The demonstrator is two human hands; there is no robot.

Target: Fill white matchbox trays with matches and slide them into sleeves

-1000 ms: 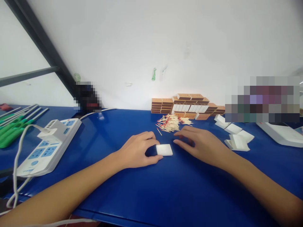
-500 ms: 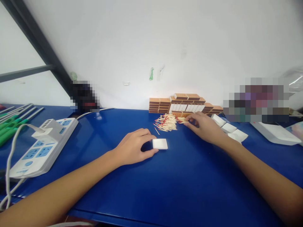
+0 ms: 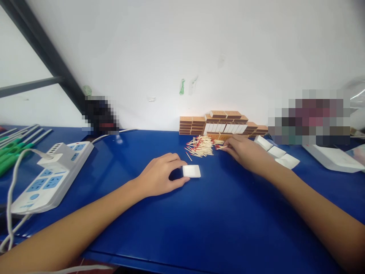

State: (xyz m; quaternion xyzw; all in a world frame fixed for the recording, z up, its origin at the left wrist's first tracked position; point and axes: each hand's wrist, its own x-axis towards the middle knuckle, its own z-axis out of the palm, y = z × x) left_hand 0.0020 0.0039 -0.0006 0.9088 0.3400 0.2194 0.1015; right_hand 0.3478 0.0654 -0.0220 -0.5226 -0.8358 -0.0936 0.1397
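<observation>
Between the thumb and fingers of my left hand [image 3: 162, 175] is a small white tray [image 3: 192, 171], lying on the blue table [image 3: 182, 224]. My right hand [image 3: 243, 152] pinches red-tipped matches [image 3: 221, 147] at the right side of a loose match pile [image 3: 200, 146]. One match [image 3: 188, 156] lies apart at the pile's front left. Brown matchboxes [image 3: 191, 126] are stacked behind the pile, with a row of white box ends [image 3: 215, 128] among them.
Several white trays [image 3: 276, 152] lie right of my right hand, near a larger white container [image 3: 332, 158]. A power strip [image 3: 54, 180] with a white cable and green-handled tools [image 3: 14, 152] are at the left. A wall stands behind.
My right hand has shifted slightly, and the matches at its fingertips now show more clearly. My left hand keeps its grip on the white tray. The view has tilted a little.
</observation>
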